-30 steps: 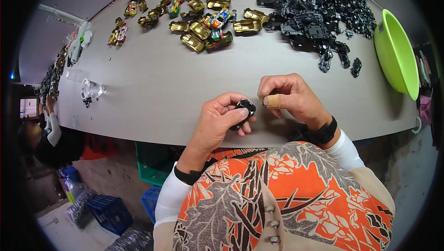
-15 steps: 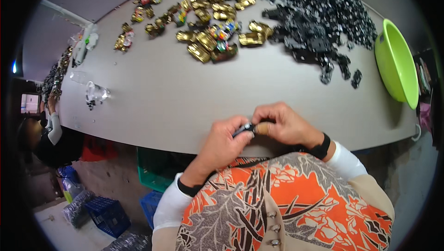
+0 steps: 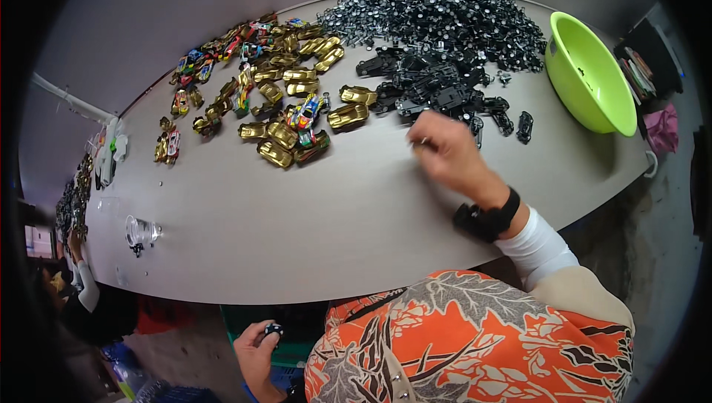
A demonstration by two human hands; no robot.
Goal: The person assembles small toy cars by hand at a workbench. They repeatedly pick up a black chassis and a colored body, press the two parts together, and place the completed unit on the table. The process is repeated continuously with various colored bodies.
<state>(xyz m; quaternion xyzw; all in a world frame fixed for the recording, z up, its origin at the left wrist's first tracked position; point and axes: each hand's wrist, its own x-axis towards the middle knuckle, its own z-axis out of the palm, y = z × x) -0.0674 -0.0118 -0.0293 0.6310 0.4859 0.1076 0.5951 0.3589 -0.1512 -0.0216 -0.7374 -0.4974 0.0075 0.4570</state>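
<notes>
Below the table's front edge, my left hand (image 3: 254, 355) is closed on a small black toy car chassis (image 3: 274, 329) with light dots on it, over a green crate (image 3: 233, 318). Out over the tabletop, my right hand (image 3: 451, 156) is partly blurred, its fingers bent together. A small dark bit shows at those fingertips, too small to name. Just beyond it lies a heap of black toy car chassis (image 3: 445, 97). Gold toy car bodies (image 3: 280, 134) and a few multicoloured ones (image 3: 304, 112) lie to its left.
A large mound of small wheels on axles (image 3: 437, 21) covers the back. At the right stands a lime-green basin (image 3: 589, 80). A clear plastic cup (image 3: 141, 232) lies at the left with black bits at its mouth. A co-worker (image 3: 85, 292) sits at the far left.
My hands were together at the table edge around a small dark piece. Now they are apart: the left has dropped down and left below the edge, the right has reached forward toward the chassis heap.
</notes>
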